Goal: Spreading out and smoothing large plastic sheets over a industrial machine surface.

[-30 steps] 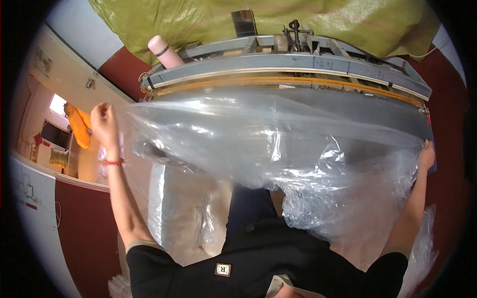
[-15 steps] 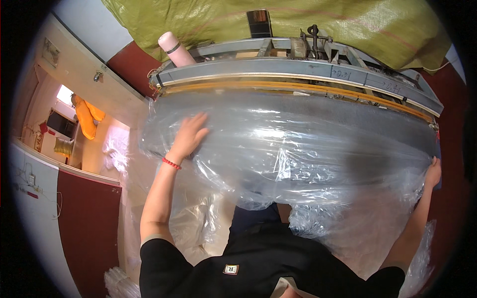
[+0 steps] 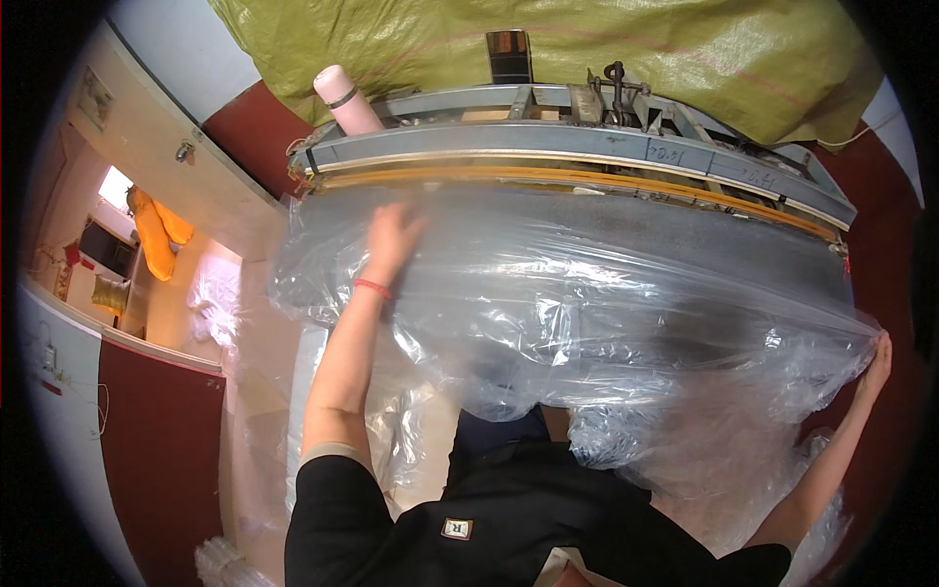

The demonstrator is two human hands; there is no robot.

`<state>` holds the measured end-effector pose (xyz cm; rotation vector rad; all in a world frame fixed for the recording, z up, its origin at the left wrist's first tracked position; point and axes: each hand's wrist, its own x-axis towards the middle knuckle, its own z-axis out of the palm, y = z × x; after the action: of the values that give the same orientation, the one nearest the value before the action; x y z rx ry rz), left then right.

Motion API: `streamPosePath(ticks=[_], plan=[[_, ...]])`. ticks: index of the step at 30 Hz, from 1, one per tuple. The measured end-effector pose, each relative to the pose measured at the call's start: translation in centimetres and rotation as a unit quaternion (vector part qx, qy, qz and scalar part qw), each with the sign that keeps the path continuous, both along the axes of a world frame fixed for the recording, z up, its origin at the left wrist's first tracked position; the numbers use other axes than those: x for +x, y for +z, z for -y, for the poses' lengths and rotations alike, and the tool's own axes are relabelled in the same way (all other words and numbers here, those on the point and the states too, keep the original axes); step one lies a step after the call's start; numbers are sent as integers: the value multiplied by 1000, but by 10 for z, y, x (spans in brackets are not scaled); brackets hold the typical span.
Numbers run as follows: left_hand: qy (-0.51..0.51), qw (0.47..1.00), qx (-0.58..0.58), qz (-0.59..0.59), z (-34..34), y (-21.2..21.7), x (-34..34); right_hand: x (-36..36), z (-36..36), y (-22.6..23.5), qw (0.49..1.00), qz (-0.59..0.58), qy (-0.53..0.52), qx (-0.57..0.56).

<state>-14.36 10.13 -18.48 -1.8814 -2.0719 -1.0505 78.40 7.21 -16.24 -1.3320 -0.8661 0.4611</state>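
Note:
A wide sheet of clear plastic film point(image 3: 558, 323) lies over the grey surface point(image 3: 685, 230) of a long metal-framed machine and hangs in folds down its front. My right hand point(image 3: 879, 360) pinches the film's right edge, pulling it taut in a slanting line. Over the left part of the film, my left hand point(image 3: 394, 240) is flat and open, somewhat blurred by motion, and holds nothing. A red bracelet point(image 3: 373, 288) circles the left wrist. Whether that palm presses on the film or hovers just above it, I cannot tell.
Behind the grey surface runs the metal frame point(image 3: 469, 139) with an orange strip along it. A pink flask point(image 3: 349, 101) stands at its left end. A phone-like dark slab point(image 3: 510, 57) rests by the green-yellow sheeting point(image 3: 685, 49). At left, a door point(image 3: 161, 127) stands open.
My left hand has slid a little rightward and away from me across the film. My right hand has moved outward and slightly nearer, drawing the film's edge past the machine's right end.

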Motion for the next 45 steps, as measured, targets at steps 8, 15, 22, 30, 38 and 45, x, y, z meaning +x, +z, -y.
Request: streamPosePath(ticks=[8, 15, 22, 30, 38, 45], plan=[[-56, 967, 75, 238, -21, 17, 13, 32, -57, -17, 995, -93, -30, -1], [95, 938, 157, 293, -46, -16, -58, -150, -161, -44, 891, 394, -223, 33], [18, 903, 177, 391, -86, -34, -92, -179, -206, -52, 958, 233, -159, -57], [91, 921, 185, 332, -87, -36, -96, -194, -203, -36, 971, 102, -198, -89], [130, 832, 233, 487, -86, -17, -65, -153, -212, -55, 980, -69, -169, 79], [-92, 860, 80, 496, -19, 18, -64, -333, -166, 34, 924, 316, -146, 159]])
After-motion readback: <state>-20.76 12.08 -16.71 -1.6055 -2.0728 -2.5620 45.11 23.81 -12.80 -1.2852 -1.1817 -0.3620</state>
